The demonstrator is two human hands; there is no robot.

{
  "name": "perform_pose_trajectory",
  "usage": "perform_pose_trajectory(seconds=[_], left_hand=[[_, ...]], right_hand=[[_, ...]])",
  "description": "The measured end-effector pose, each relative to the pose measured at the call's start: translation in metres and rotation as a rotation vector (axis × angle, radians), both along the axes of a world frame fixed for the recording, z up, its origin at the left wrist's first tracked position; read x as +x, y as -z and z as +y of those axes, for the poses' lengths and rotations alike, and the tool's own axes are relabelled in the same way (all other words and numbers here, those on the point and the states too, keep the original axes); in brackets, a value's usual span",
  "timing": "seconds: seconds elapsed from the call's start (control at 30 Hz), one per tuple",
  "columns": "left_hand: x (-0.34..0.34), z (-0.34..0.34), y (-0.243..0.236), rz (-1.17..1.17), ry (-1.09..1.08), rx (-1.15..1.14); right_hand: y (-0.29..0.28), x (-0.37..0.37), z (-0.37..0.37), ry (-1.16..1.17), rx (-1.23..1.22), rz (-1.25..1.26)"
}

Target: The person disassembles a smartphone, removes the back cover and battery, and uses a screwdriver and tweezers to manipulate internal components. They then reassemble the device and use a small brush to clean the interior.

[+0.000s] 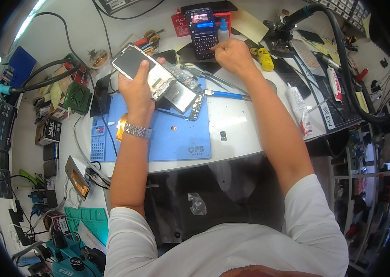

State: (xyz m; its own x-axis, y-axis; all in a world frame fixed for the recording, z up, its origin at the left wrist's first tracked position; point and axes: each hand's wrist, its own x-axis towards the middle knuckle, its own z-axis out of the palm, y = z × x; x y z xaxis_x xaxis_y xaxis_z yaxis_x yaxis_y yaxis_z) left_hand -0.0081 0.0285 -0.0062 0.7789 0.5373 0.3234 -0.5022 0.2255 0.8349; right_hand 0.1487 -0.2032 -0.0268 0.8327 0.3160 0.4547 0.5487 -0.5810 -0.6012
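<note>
My left hand (136,85) is closed round a phone's display panel (161,79), its thumb pressed on the dark, silver-framed face. Just below the panel, an opened phone body (194,110) with a battery lies on the blue repair mat (172,148). Curled up but for its bent index finger, my right hand (234,55) touches the lit screen of an upright smartphone (201,34), which shows a keyboard under a chat. A white bottle with a blue tip (223,33) stands beside that phone. Between my forearms lies a blue-handled tool (227,94).
To the right are a yellow bottle (265,60), a white tube (299,111) and a black stand (281,40) with a thick curving hose. At the left, cables run past a green fan box (76,98). A small dark chip (223,136) lies near the front edge.
</note>
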Motion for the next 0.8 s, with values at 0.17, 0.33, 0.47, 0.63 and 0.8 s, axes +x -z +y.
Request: perform_pose_trajectory(seconds=[0.17,0.33,0.47,0.63,0.8], left_hand=[[-0.0007,-0.0017,-0.0018,-0.014,0.015,-0.004],[-0.0007,-0.0022,-0.0022,0.001,0.015,-0.020],[-0.0002,-0.0017,-0.0010,-0.014,0.019,-0.024],[0.0017,0.0019,0.0011,-0.028,0.035,0.007],[0.0023,0.0029,0.0029,-0.006,0.019,0.004]], right_hand=[[-0.0002,0.0010,0.0010,0.013,-0.013,-0.014],[-0.0010,0.0009,0.0008,0.033,-0.025,0.025],[0.0006,-0.0010,0.0025,0.002,-0.001,0.017],[0.0002,-0.0001,0.0016,-0.016,-0.060,0.023],[0.0011,0.0008,0.0035,-0.012,-0.039,0.055]])
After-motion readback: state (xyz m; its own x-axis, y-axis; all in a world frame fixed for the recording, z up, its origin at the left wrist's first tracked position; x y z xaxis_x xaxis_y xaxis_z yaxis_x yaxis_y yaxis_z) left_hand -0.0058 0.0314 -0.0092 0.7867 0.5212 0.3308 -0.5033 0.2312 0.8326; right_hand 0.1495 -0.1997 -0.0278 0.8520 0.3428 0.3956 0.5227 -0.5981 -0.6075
